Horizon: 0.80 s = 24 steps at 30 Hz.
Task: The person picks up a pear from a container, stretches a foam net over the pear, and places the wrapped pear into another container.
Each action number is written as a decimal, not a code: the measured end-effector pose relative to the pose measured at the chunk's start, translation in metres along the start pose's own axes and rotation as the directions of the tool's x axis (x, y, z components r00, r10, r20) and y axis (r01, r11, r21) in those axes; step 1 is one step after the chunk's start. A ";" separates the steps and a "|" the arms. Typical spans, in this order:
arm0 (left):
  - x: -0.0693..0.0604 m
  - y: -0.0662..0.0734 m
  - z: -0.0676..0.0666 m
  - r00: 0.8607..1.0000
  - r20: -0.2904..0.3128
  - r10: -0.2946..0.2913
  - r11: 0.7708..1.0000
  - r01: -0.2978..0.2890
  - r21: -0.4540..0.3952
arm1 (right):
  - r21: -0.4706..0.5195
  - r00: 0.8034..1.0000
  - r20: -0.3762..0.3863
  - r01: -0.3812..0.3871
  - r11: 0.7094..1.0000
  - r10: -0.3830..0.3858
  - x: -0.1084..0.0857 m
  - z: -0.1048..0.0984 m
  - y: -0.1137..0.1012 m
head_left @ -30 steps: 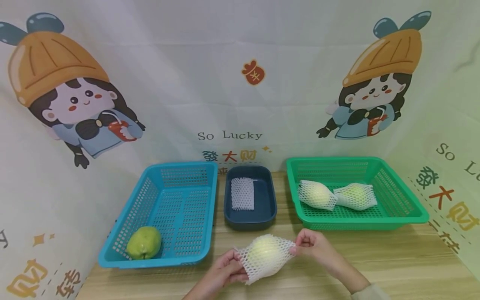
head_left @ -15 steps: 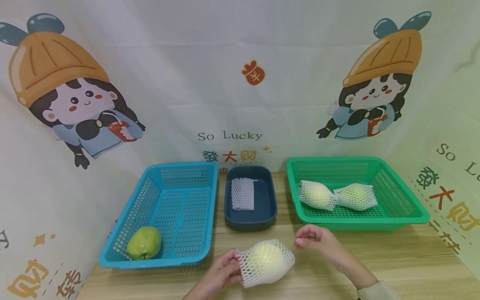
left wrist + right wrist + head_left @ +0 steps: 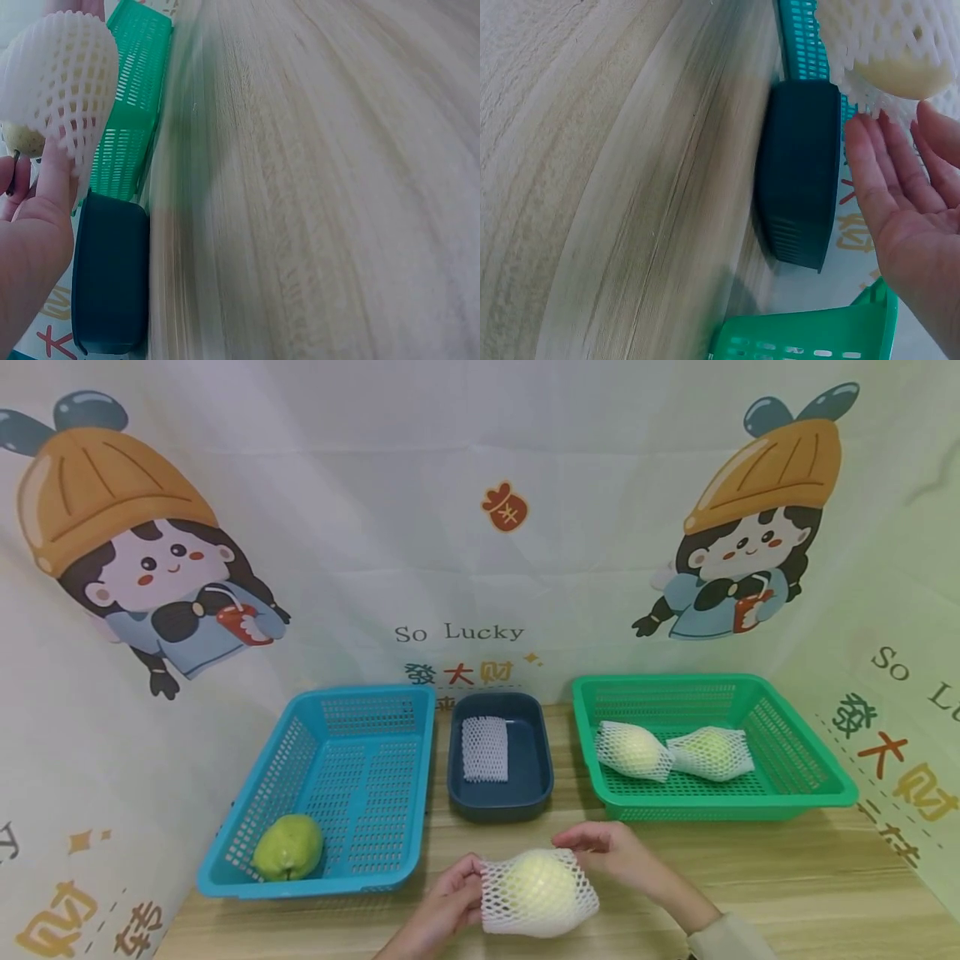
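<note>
A pale yellow-green pear (image 3: 542,883) sits inside a white foam net sleeve (image 3: 504,902) above the table's front. My left hand (image 3: 452,897) holds it at the left end; in the left wrist view, a stem shows beside the left fingers (image 3: 56,174). At the sleeve's upper right edge is my right hand (image 3: 611,853), with fingers extended and fingertips (image 3: 866,127) at the net's rim. Another green pear (image 3: 288,847) lies bare in the blue basket (image 3: 420,852). Two net-wrapped pears (image 3: 637,752) lie side by side in the green basket (image 3: 720,802).
Between the baskets stands a dark blue tray (image 3: 501,810) with a flat foam net (image 3: 485,749) on its left side. Wood-grain table (image 3: 750,877) runs below them. A printed cloth (image 3: 360,527) hangs behind and at both sides.
My right hand let go of the sleeve's right end, drew away, then came back left to its upper edge. The wrapped pear shifted slightly right and down, with the left hand still holding it.
</note>
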<state>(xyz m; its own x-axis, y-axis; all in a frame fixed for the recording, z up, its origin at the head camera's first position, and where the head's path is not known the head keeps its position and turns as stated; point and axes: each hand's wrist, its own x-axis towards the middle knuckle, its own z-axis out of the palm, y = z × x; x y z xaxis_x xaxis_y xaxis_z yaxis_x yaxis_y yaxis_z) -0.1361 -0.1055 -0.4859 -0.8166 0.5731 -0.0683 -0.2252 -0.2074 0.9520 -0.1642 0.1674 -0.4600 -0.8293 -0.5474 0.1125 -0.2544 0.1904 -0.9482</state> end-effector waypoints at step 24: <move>-0.002 0.002 0.000 1.000 -0.006 0.021 1.000 -0.021 0.008 | 0.004 0.994 -0.113 0.008 1.000 -0.007 -0.007 -0.006 0.001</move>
<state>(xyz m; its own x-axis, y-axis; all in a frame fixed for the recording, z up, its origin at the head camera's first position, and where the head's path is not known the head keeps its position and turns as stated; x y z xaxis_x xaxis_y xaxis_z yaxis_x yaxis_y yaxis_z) -0.1353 -0.1069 -0.4843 -0.8242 0.5641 -0.0504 -0.2041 -0.2128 0.9555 -0.1615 0.1765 -0.4596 -0.8784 -0.4529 0.1524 -0.2586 0.1825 -0.9486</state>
